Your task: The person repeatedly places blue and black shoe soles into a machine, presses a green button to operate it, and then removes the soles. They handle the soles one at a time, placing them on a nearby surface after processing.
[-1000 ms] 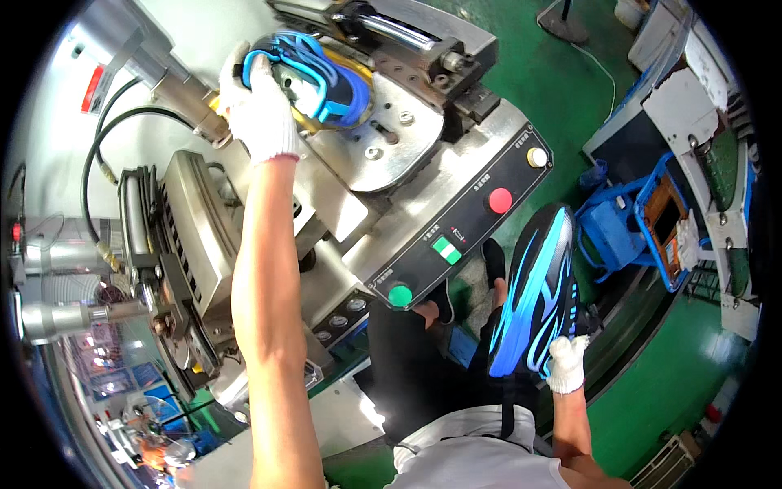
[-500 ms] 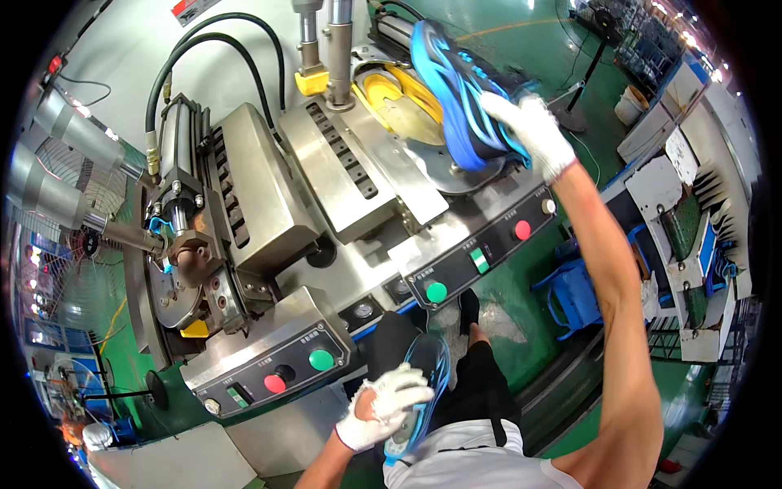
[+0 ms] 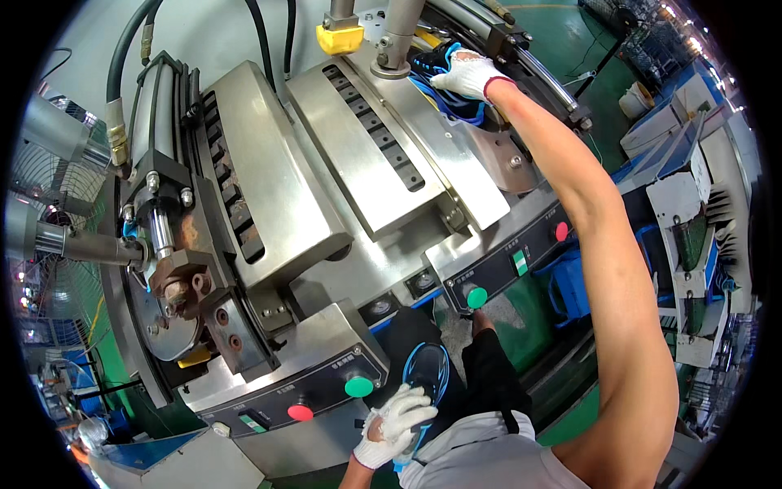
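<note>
At the far side of the metal machine [image 3: 366,155], my right hand [image 3: 468,77], in a white knit glove, grips a black and blue shoe [image 3: 428,63]. This shoe sits low at the machine's right station, partly hidden by the press column [image 3: 397,37] and my fingers. Close to my lap, my left hand [image 3: 397,424], gloved with bare skin showing at the thumb, has its fingers bent over a second dark shoe [image 3: 425,371] with blue edging. That shoe's toe points away from me; its rear is partly covered by my hand.
A yellow pad [image 3: 340,39] hangs beside the column. Along the front run control panels with green buttons [image 3: 358,387] and red buttons [image 3: 300,412]. Left stands a cylinder clamp [image 3: 175,277]. A blue stool [image 3: 566,285] and a cluttered rack [image 3: 692,244] are at right.
My right hand has carried its shoe from above the station's front edge down and back into the station. My left hand stays at the other shoe. The view has shifted closer to the machine.
</note>
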Demonstrator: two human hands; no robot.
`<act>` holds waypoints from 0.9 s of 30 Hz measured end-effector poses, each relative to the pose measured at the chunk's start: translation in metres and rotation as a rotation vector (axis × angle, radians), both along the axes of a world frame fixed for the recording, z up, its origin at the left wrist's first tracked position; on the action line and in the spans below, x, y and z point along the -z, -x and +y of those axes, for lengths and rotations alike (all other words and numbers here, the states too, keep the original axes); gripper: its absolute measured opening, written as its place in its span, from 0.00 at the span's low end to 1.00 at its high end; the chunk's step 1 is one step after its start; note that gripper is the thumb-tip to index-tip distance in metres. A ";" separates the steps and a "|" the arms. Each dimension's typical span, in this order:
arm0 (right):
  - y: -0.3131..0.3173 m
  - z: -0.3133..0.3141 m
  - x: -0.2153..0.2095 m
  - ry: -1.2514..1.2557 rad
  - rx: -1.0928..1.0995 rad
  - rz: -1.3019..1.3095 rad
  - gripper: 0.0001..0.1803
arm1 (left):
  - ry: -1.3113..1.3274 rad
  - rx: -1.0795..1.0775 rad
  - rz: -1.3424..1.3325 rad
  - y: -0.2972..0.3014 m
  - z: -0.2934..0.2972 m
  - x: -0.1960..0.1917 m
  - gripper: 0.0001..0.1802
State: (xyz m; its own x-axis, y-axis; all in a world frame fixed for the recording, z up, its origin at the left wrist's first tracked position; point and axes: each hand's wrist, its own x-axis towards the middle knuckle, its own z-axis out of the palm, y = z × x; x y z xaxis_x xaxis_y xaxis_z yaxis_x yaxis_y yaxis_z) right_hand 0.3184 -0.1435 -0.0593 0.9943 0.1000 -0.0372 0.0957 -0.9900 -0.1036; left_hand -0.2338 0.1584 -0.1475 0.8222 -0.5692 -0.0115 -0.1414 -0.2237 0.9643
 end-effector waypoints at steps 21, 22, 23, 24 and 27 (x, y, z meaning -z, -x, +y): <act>0.420 0.013 0.099 -0.698 -0.173 -0.043 0.59 | -0.204 -0.126 -0.069 0.019 -0.062 -0.017 0.18; 0.443 -0.006 0.094 -0.746 -0.176 -0.131 0.60 | -0.239 -0.099 -0.182 0.017 -0.070 -0.019 0.17; 0.471 -0.026 0.089 -0.813 -0.225 -0.195 0.61 | -0.218 -0.112 -0.175 0.015 -0.080 -0.021 0.17; 0.507 -0.045 0.082 -0.849 -0.152 -0.096 0.61 | -0.203 -0.125 -0.158 0.012 -0.093 -0.025 0.16; 0.618 -0.085 0.059 -1.004 0.015 0.031 0.64 | -0.138 -0.152 -0.143 0.000 -0.145 -0.044 0.16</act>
